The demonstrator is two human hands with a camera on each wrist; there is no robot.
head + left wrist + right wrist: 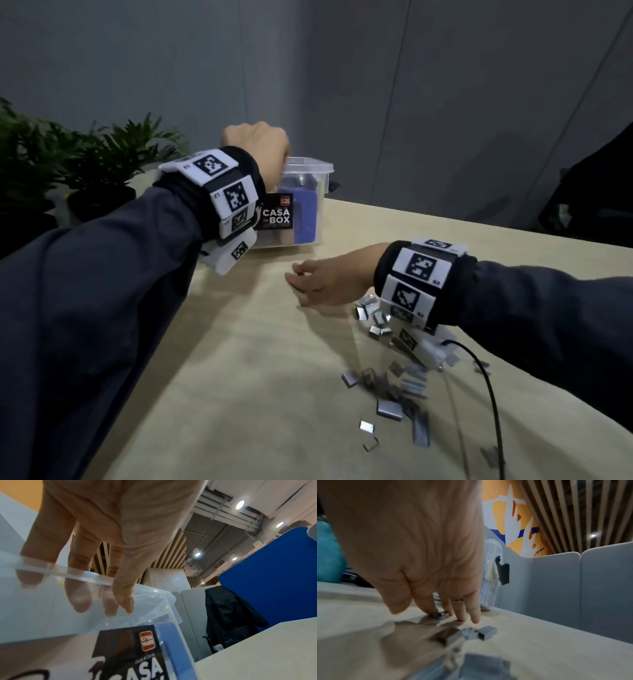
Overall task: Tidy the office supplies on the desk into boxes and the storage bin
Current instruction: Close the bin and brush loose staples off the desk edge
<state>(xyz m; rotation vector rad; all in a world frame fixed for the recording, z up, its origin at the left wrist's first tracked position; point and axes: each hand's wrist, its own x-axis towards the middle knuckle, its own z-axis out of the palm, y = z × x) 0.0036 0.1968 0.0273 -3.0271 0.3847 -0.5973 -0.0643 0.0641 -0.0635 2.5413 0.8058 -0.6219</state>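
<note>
A clear plastic storage bin (308, 165) with a black "CASA BOX" label (275, 214) stands at the desk's far edge, with a blue item (303, 212) inside. My left hand (255, 140) hovers over its near rim (60, 566). Its straight fingers (79, 599) reach down inside the wall, the thumb stays outside, and nothing shows between them. My right hand (303, 282) lies low on the desk to the bin's right. Its index and middle fingertips touch a small grey staple strip (439, 616), with the thumb held apart. Several more staple strips (388, 407) lie scattered under and behind that wrist.
A black cable (489, 387) runs across the desk at the front right among the staples. Potted plants (51, 154) stand beyond the desk's left edge. Grey partition panels (556, 581) rise behind the desk. A dark jacket (228, 615) hangs over a chair to the right.
</note>
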